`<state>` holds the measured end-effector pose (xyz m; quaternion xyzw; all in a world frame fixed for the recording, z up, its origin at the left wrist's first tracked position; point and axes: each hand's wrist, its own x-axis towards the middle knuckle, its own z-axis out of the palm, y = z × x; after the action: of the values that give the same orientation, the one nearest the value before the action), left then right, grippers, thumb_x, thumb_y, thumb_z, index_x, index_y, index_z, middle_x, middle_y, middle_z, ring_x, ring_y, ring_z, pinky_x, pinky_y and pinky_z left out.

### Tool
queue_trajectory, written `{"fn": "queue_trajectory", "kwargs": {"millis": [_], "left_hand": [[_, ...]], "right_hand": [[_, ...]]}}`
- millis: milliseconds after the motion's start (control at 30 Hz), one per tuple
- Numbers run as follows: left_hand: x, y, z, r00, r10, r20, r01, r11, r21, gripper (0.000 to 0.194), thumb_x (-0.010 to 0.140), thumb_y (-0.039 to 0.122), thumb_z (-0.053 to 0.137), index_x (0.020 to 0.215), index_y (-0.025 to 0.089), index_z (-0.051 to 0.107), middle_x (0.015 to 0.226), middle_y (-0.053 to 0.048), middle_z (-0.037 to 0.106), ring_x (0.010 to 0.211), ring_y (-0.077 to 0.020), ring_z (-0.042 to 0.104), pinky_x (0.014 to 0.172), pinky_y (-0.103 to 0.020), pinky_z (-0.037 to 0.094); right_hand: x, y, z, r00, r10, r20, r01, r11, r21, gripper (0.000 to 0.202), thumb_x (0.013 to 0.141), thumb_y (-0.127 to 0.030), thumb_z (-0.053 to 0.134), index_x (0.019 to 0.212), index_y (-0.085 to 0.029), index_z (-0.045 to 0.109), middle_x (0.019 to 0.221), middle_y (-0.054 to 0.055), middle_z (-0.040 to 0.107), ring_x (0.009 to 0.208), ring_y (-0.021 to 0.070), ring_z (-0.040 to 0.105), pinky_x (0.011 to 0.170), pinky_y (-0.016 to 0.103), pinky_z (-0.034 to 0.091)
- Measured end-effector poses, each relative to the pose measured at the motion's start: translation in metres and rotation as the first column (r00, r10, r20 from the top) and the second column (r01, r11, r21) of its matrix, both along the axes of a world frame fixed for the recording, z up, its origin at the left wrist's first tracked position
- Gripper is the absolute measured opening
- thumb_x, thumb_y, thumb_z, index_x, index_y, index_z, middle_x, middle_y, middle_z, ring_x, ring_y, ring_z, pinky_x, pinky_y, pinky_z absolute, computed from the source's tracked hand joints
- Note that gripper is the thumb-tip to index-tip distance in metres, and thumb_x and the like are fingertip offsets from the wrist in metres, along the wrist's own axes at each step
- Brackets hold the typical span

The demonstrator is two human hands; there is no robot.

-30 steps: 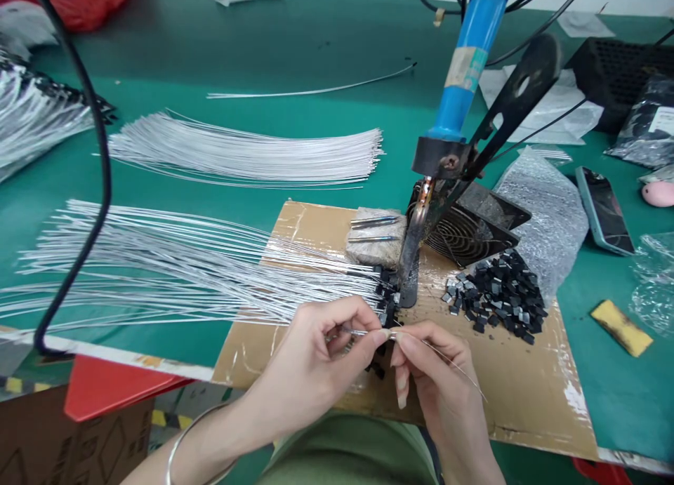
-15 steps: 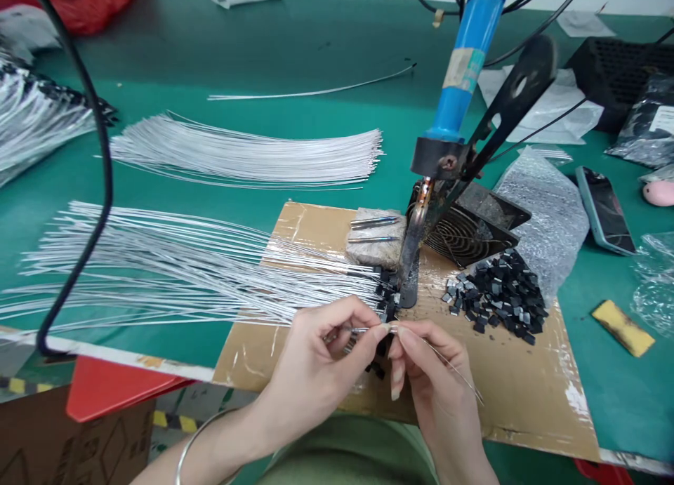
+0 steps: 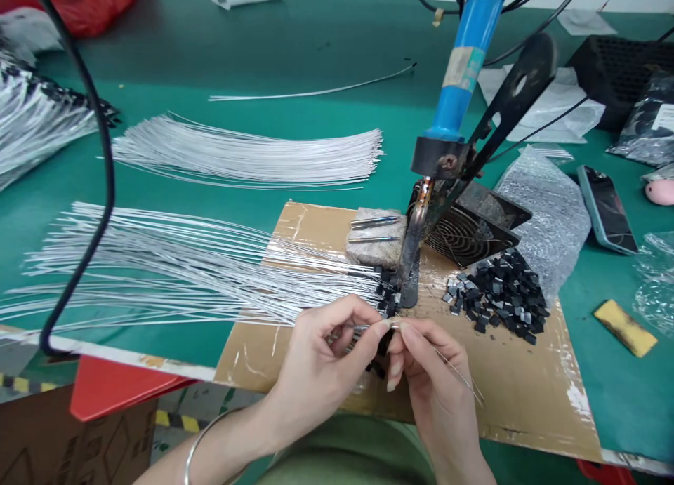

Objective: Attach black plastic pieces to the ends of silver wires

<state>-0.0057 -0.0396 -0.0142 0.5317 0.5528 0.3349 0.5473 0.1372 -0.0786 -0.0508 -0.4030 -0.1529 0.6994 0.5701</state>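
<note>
Left hand (image 3: 331, 359) and right hand (image 3: 439, 373) meet over the cardboard (image 3: 526, 394), fingers of both clamped on thin wire (image 3: 459, 374) — it slants out past the right. White wires (image 3: 210, 267) lie left; black chips (image 3: 503, 292), heaped, right.

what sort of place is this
Probably a small-parts assembly workshop, perhaps electronics: there's what looks like a blue soldering iron, bundles of white wires, and a heap of small black pieces.

board (image 3: 519, 383): bench (image 3: 626, 408) front edge | wires (image 3: 247, 278): across board's left edge | chips (image 3: 500, 292): near its right | block (image 3: 373, 253): near its back
</note>
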Motion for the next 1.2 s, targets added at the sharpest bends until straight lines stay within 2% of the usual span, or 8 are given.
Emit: {"fn": "queue_trajectory", "kwargs": {"millis": [233,500,667,867,1067,1200], "left_hand": [[0.0,-0.004,-0.005,0.998,0.007,-0.061,-0.004,0.999,0.051,0.022,0.091,0.03,0.067,0.075,0.016,0.071,0.06,-0.002,0.064,0.048,-0.011,0.044,0.046,-0.026,0.031],[0.002,-0.008,-0.014,0.997,0.068,0.028,-0.07,0.992,0.109,0.022,0.092,0.032,0.073,0.076,0.017,0.072,0.06,-0.002,0.066,0.047,-0.0105,0.051,0.044,-0.022,0.037],[0.004,-0.007,-0.012,0.993,0.076,0.088,-0.082,0.994,0.066,0.023,0.091,0.033,0.076,0.075,0.017,0.071,0.061,-0.003,0.069,0.048,-0.0125,0.058,0.045,-0.022,0.044],[0.003,-0.006,-0.009,0.99,0.067,0.123,-0.068,0.998,0.01,0.024,0.091,0.034,0.077,0.076,0.017,0.07,0.062,-0.004,0.072,0.049,-0.0138,0.061,0.046,-0.023,0.047],[0.005,-0.008,-0.012,0.987,0.081,0.139,-0.083,0.997,0.002,0.026,0.091,0.036,0.077,0.076,0.017,0.07,0.061,-0.003,0.071,0.048,-0.0133,0.06,0.046,-0.023,0.048],[0.006,-0.008,-0.014,0.984,0.1,0.147,-0.101,0.995,0.001,0.027,0.09,0.038,0.078,0.075,0.017,0.069,0.059,-0.003,0.069,0.046,-0.0126,0.058,0.044,-0.023,0.046]], "right_hand": [[-0.003,0.004,0.003,0.999,-0.037,-0.031,0.036,0.999,-0.017,0.017,0.084,-0.037,0.088,0.08,-0.021,0.085,0.064,-0.002,0.073,0.048,0.0055,0.063,0.048,0.012,0.056],[-0.013,0.007,0.009,0.989,-0.15,0.006,0.15,0.988,-0.043,0.022,0.073,-0.039,0.095,0.072,-0.02,0.085,0.058,-0.002,0.071,0.044,0.0044,0.06,0.044,0.01,0.054],[-0.012,0.006,0.009,0.989,-0.148,0.025,0.148,0.989,-0.017,0.021,0.076,-0.04,0.094,0.074,-0.02,0.085,0.059,-0.002,0.072,0.046,0.0046,0.062,0.048,0.01,0.056],[-0.008,0.004,0.002,0.994,-0.094,0.058,0.092,0.995,0.037,0.019,0.085,-0.04,0.087,0.081,-0.022,0.086,0.064,-0.002,0.075,0.049,0.0064,0.067,0.054,0.013,0.058],[-0.01,0.004,0.0,0.984,-0.157,0.088,0.154,0.987,0.048,0.02,0.083,-0.04,0.088,0.077,-0.021,0.085,0.061,-0.002,0.074,0.046,0.0067,0.066,0.051,0.013,0.057],[-0.011,0.006,0.003,0.983,-0.152,0.099,0.15,0.988,0.032,0.021,0.081,-0.04,0.09,0.075,-0.021,0.085,0.06,-0.002,0.073,0.047,0.0069,0.066,0.052,0.014,0.057]]}}
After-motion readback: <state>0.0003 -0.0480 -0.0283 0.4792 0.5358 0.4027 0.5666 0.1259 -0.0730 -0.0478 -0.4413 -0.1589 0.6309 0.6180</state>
